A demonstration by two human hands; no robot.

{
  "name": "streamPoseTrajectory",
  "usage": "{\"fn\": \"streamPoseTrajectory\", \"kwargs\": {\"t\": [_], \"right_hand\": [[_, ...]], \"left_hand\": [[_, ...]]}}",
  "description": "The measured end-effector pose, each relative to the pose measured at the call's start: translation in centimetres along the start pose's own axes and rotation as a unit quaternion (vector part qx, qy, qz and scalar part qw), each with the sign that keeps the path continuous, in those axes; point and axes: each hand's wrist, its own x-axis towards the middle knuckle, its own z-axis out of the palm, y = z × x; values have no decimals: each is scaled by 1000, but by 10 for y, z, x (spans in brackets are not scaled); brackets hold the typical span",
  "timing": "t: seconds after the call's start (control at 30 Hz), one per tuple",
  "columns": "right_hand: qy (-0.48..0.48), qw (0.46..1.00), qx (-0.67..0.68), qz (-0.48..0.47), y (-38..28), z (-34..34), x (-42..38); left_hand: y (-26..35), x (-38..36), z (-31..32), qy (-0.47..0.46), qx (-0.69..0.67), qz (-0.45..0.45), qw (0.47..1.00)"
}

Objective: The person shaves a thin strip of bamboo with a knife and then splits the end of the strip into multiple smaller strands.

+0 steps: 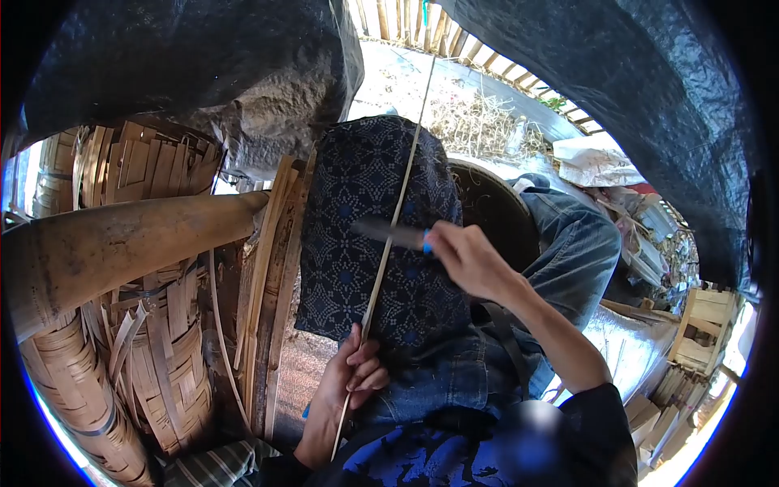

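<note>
My left hand (355,375) is closed around the lower part of a long, thin bamboo strip (403,188), which slants up and away over my lap. A knife (385,230) with a blue band by its handle is gripped in my right hand (472,258). Its blade, slightly blurred, crosses the strip at about mid-length. Under both lies a dark blue patterned cloth (345,260), draped over my thigh. The knife's handle is mostly hidden inside my fingers.
Bundles of split bamboo (166,357) stand on the left, with a thick bamboo pole (138,243) in front of them. Upright slats (276,284) rise beside the cloth. Dark plastic sheeting (617,89) hangs overhead. Shavings (462,122) litter the ground beyond, near a white sack (596,160).
</note>
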Motion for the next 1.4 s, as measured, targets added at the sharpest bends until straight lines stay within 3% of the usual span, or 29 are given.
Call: {"fn": "streamPoseTrajectory", "kwargs": {"t": [0.07,0.13,0.2,0.27,0.33,0.43,0.5,0.53,0.6,0.63,0.67,0.73,0.77,0.8,0.87,0.93,1.1,1.17,1.2,1.27,1.33,1.4], "right_hand": [[97,995,-23,12,12,-9,13],[132,984,-115,0,23,-18,29],[117,989,-90,33,21,-18,29],[84,995,-61,-9,26,-13,22],[56,997,-48,16,25,-18,20],[-4,997,12,78,33,-20,20],[-150,973,-9,174,26,-23,21],[-150,973,-10,173,22,-19,19],[-91,993,-72,6,14,-11,9],[-61,997,-50,-14,17,-10,8],[-59,997,-54,-18,22,-12,10],[72,988,74,117,35,-14,16],[100,992,24,77,46,-17,23],[92,992,-57,63,44,-23,28],[65,997,-19,41,28,-21,23],[-17,997,-8,79,22,-15,14],[-42,997,-16,62,33,-24,18],[54,993,-27,97,35,-28,29],[54,994,-27,96,36,-27,28],[-17,998,-54,11,35,-24,26],[-56,997,-39,32,35,-25,15],[-114,983,51,134,42,-28,11]], "left_hand": [[-1,-1,-1,-2,2,-3,1000],[-2,-1,4,24,-10,4,1000],[-3,-2,5,46,-20,6,999],[-3,-2,2,39,-30,7,999],[-2,-3,4,31,-2,3,1000],[-2,-3,2,11,9,-5,1000],[2,1,-1,-5,-6,-8,1000],[5,5,-3,-8,-23,-7,1000],[4,7,-2,-16,-40,-7,999],[3,7,1,11,-55,-1,998],[3,6,2,39,-71,5,997],[3,5,2,-2,-58,-4,998],[2,5,0,-11,-50,-10,999],[2,4,-1,-18,-42,-20,999],[3,3,2,5,-32,-18,999],[2,3,6,23,-23,-16,999],[2,3,5,18,19,-9,1000],[0,4,6,19,18,-11,1000],[0,3,6,22,18,-10,1000],[2,3,7,34,31,3,999],[2,2,9,43,42,17,998],[0,1,12,38,80,-8,996]]}}
